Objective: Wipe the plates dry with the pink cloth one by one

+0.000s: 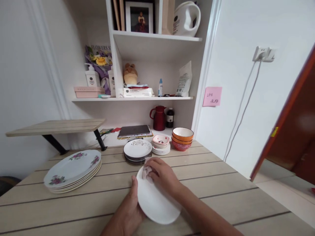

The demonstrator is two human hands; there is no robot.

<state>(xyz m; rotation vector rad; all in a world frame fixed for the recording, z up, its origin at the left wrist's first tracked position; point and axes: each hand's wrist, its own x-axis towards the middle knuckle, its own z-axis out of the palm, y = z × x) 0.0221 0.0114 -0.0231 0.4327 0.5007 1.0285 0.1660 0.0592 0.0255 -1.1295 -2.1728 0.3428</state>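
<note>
A plain white plate is held tilted above the near part of the wooden table. My left hand grips its left edge, thumb along the rim and the other fingers hidden underneath. Bunched in my right hand is a crumpled white tissue, pressed against the far left part of the plate's face. Just beyond stands a stack of dark-rimmed plates, its top one white with a grey floral print. The right forearm covers part of the plate's right side.
Oval flower-patterned platters are stacked at left, below a small raised shelf. Farther back are small dishes, stacked bowls, a laptop and a red jug. A shelving unit rises behind the table.
</note>
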